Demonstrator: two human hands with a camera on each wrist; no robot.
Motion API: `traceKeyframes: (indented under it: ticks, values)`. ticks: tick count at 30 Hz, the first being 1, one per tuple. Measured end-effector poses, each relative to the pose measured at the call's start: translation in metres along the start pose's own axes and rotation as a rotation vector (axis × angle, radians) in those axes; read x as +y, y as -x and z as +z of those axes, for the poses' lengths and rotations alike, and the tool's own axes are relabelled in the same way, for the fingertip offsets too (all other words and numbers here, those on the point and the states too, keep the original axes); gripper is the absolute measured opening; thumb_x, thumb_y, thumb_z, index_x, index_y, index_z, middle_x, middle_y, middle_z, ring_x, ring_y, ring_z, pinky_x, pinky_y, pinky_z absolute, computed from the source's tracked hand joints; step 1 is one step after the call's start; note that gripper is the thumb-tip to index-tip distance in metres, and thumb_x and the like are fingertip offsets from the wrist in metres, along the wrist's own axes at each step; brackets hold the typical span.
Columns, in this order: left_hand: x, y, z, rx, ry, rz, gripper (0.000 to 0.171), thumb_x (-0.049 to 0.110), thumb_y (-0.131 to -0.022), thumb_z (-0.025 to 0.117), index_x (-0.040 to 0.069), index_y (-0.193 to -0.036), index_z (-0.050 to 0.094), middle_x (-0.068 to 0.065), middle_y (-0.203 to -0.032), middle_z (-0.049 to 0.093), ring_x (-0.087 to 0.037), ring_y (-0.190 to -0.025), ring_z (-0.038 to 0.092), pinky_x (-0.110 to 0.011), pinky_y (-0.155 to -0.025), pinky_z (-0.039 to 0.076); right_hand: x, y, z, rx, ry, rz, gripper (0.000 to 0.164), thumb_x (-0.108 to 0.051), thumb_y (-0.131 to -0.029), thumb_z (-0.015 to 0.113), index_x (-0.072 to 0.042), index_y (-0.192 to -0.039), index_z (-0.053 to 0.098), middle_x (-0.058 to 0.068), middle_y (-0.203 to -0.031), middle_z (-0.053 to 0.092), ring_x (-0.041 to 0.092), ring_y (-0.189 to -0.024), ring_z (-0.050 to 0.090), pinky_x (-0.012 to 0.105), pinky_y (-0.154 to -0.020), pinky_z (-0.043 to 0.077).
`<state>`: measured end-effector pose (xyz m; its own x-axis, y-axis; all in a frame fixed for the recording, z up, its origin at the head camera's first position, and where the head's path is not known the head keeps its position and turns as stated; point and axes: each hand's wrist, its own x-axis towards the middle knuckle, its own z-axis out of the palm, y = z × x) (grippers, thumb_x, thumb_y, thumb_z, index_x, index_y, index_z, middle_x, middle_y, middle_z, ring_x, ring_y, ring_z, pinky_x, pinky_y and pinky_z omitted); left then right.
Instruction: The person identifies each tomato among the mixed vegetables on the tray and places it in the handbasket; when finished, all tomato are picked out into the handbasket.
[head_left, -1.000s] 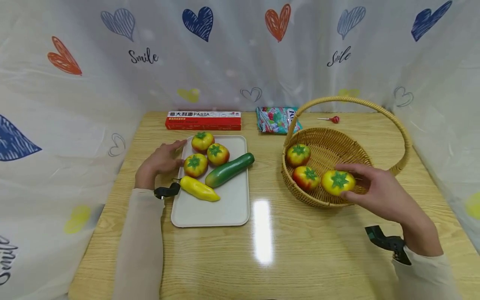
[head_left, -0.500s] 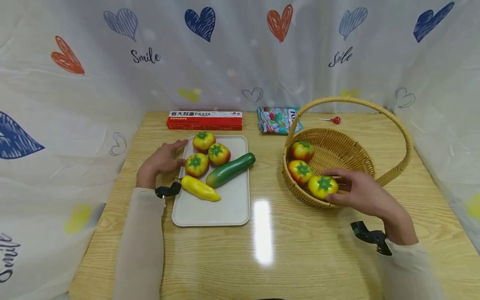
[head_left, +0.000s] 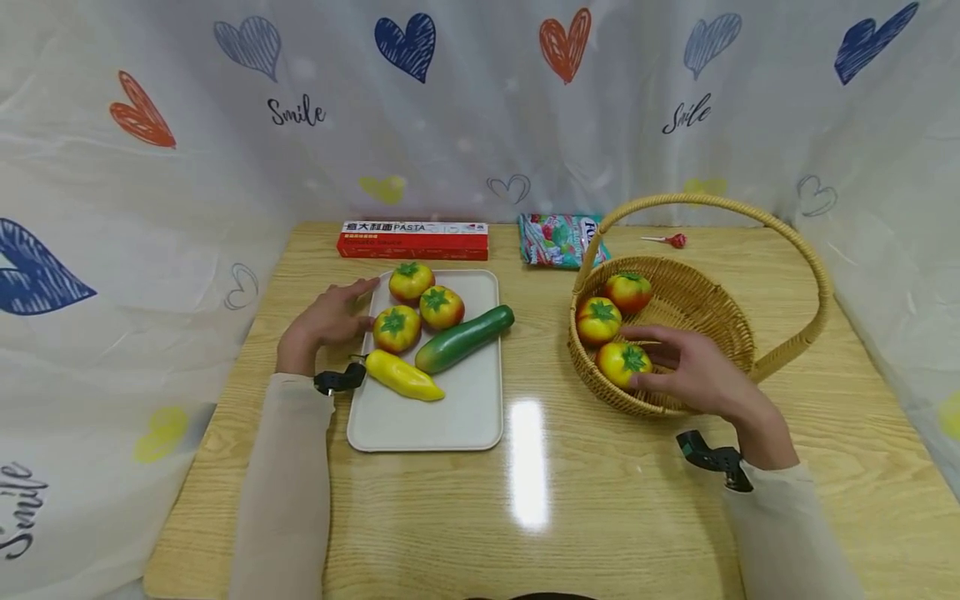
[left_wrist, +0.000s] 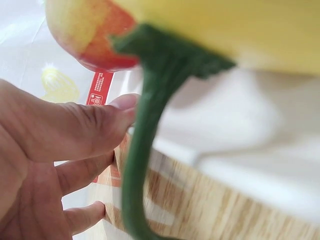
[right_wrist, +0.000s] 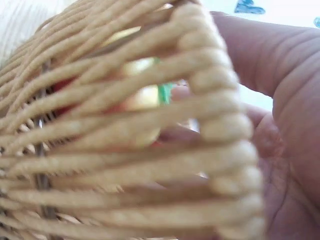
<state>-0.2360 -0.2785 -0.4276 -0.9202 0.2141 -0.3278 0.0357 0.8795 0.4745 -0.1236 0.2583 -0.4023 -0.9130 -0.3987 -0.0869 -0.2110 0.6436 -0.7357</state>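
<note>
My right hand holds a yellow-red tomato low in the wicker basket, thumb and fingers round its right side. Two more tomatoes lie beyond it along the basket's left wall. In the right wrist view, the woven wall hides much of the fruit and fingers. My left hand rests at the tray's left edge, fingers extended, thumb tip at the rim. On the white tray are three tomatoes, a green cucumber and a yellow pepper, whose green stem crosses the left wrist view.
Behind the tray stands a red pasta box. A teal candy bag and a red lollipop lie at the back, near the basket's arched handle. A white printed curtain closes off the rear.
My right hand has moved left inside the basket with its tomato. The other two tomatoes there have shifted, the farther one rolling back and right. My left hand has stayed at the tray.
</note>
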Motion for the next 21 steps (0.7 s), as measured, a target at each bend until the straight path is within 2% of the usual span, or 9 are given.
traceKeyframes:
  ticks: [3,5,9,12,16,19,21]
  values:
    - [0.001,-0.001,0.000,-0.002,0.004,0.001,0.074,0.029,-0.096,0.064,0.027,-0.160,0.027,-0.017,-0.164,0.029,-0.051,-0.150,0.014,-0.072,-0.117,0.018,-0.002,0.004,-0.002,0.037,0.035,0.014,0.062,-0.032,-0.088,0.079,-0.015,-0.143,0.056,0.010,-0.143,0.059,0.034,-0.126,0.061,0.051,-0.102,0.051]
    - [0.001,-0.001,0.000,-0.002,0.001,0.003,0.074,0.028,-0.096,0.064,0.027,-0.160,0.027,-0.016,-0.164,0.029,-0.050,-0.150,0.016,-0.072,-0.117,0.019,-0.007,0.006,-0.003,0.085,0.054,0.026,0.061,-0.036,-0.087,0.079,-0.018,-0.142,0.057,0.009,-0.142,0.060,0.034,-0.127,0.061,0.049,-0.102,0.051]
    - [0.001,0.000,0.000,-0.003,-0.010,0.010,0.073,0.027,-0.097,0.063,0.025,-0.160,0.026,-0.017,-0.165,0.027,-0.050,-0.150,0.016,-0.071,-0.118,0.019,-0.023,0.001,-0.001,0.189,0.025,-0.006,0.058,-0.036,-0.086,0.080,-0.026,-0.139,0.060,0.001,-0.142,0.060,0.031,-0.127,0.061,0.021,-0.102,0.051]
    - [0.002,0.002,-0.001,-0.003,-0.015,0.011,0.073,0.026,-0.097,0.062,0.023,-0.161,0.026,-0.016,-0.165,0.026,-0.050,-0.150,0.017,-0.070,-0.118,0.019,-0.045,-0.011,0.006,0.217,-0.053,-0.093,0.055,-0.030,-0.087,0.079,-0.028,-0.139,0.060,-0.004,-0.140,0.062,0.025,-0.127,0.061,0.010,-0.101,0.046]
    - [0.002,0.003,-0.002,-0.006,-0.008,0.005,0.073,0.026,-0.097,0.062,0.024,-0.160,0.026,-0.016,-0.165,0.026,-0.051,-0.150,0.015,-0.071,-0.118,0.018,-0.071,-0.039,0.024,0.180,-0.156,-0.202,0.054,-0.026,-0.087,0.080,-0.028,-0.137,0.061,-0.006,-0.137,0.063,0.018,-0.127,0.062,0.028,-0.108,0.049]
    - [0.001,0.001,-0.001,-0.007,0.005,-0.005,0.073,0.027,-0.097,0.063,0.026,-0.160,0.027,-0.015,-0.165,0.026,-0.051,-0.151,0.012,-0.072,-0.118,0.016,-0.084,-0.064,0.041,0.133,-0.237,-0.236,0.054,-0.026,-0.086,0.081,-0.024,-0.137,0.062,-0.005,-0.137,0.064,0.017,-0.127,0.061,0.036,-0.110,0.048]
    - [0.001,0.000,0.000,-0.009,0.011,-0.012,0.073,0.027,-0.097,0.063,0.028,-0.160,0.027,-0.015,-0.166,0.025,-0.051,-0.152,0.010,-0.072,-0.117,0.015,-0.095,-0.079,0.053,0.108,-0.294,-0.244,0.054,-0.021,-0.087,0.080,-0.019,-0.138,0.062,-0.002,-0.139,0.063,0.018,-0.128,0.060,0.038,-0.112,0.047]
